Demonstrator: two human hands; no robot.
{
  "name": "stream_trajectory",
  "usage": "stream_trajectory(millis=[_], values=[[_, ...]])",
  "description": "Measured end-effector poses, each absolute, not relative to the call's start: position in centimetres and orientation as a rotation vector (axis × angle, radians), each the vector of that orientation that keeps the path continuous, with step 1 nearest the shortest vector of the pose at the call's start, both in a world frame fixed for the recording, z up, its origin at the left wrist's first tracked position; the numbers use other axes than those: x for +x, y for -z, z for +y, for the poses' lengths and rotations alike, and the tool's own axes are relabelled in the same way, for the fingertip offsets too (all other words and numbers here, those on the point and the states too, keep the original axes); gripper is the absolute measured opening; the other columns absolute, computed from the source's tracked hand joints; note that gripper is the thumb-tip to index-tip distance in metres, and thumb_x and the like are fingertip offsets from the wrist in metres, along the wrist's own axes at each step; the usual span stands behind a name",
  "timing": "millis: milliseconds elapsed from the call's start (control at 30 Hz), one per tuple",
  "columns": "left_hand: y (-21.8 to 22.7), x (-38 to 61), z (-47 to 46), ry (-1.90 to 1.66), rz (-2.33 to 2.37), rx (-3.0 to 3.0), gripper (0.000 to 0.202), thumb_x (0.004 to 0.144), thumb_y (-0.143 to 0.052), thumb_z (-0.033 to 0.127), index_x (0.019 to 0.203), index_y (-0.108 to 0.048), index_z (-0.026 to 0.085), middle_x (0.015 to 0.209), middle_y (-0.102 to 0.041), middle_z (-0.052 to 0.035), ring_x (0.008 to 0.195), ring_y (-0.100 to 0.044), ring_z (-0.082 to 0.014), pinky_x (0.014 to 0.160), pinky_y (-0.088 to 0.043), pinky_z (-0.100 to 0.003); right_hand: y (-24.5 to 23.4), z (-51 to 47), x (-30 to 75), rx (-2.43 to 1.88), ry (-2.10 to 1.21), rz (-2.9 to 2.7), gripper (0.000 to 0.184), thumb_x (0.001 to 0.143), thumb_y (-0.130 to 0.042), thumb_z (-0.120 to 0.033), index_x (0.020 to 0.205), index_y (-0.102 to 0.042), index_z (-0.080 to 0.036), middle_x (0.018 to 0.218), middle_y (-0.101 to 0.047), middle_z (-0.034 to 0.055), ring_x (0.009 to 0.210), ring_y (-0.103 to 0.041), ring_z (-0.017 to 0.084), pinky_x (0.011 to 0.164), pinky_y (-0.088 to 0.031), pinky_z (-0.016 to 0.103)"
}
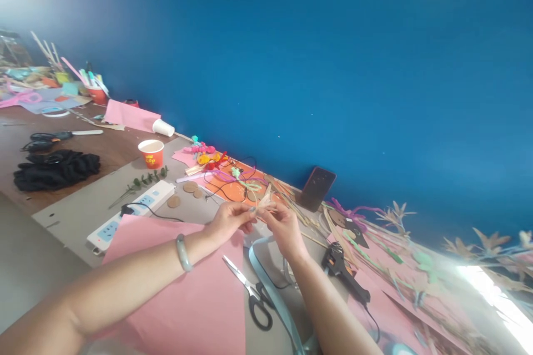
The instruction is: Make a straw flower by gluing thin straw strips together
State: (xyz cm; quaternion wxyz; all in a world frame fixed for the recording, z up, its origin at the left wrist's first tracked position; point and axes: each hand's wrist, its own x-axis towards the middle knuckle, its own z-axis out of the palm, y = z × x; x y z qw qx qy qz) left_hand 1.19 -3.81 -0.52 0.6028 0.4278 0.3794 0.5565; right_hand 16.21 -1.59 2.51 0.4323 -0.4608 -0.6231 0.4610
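Observation:
My left hand (235, 219), with a pale bangle on its wrist, meets my right hand (286, 230) above the table. Thumbs and fingers of both pinch a pale straw-coloured pointed piece (265, 198), which looks like dried leaf or husk; its lower part is hidden by the fingers. Below them lie scissors (250, 288) with black handles, partly open, beside a light blue ribbon (270, 288). A large sheet of pink paper (179, 299) spreads under my left forearm. Right of my right forearm rests a black glue gun (345, 274) with its cord.
A white power strip (133, 215), a red paper cup (151, 154) and a green leafy sprig (145, 181) are on the left. A phone (318, 187) leans on the blue wall. Colourful pipe cleaners (212, 158) lie along the back; straw-coloured flowers (397, 214) stand at right.

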Motion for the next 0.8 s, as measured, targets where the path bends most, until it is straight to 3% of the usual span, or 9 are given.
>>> stream_trajectory(millis=[467, 667, 800], values=[[0.6, 1.1, -3.9, -1.255, 0.818, 0.899, 0.035, 0.066, -0.076, 0.044, 0.080, -0.071, 0.012, 0.070, -0.068, -0.0051, 0.055, -0.061, -0.0109, 0.057, -0.051, -0.023, -1.4, -0.7, 16.4, -1.074, -1.253, -1.476, 0.031, 0.066, -0.075, -0.046, 0.074, -0.062, -0.018, 0.059, -0.055, -0.0039, 0.045, -0.036, 0.007, 0.043, -0.026, 0.022], [0.9, 1.0, -3.8, -1.290, 0.837, 0.914, 0.035, 0.064, -0.076, 0.044, 0.072, -0.068, 0.012, 0.064, -0.065, -0.0030, 0.054, -0.060, -0.0117, 0.056, -0.050, -0.024, -1.3, -0.9, 16.2, -1.077, -1.281, -1.496, 0.025, 0.070, -0.074, -0.040, 0.075, -0.063, -0.018, 0.060, -0.057, -0.0037, 0.047, -0.038, 0.007, 0.044, -0.027, 0.021], [1.3, 0.9, -3.8, -1.329, 0.865, 0.996, 0.032, 0.069, -0.073, 0.043, 0.071, -0.067, 0.011, 0.058, -0.062, -0.0014, 0.053, -0.058, -0.0115, 0.055, -0.049, -0.023, -1.2, -0.8, 16.3, -1.122, -1.254, -1.555, 0.028, 0.070, -0.074, -0.039, 0.088, -0.066, -0.018, 0.069, -0.062, -0.0005, 0.050, -0.045, 0.008, 0.044, -0.029, 0.021]])
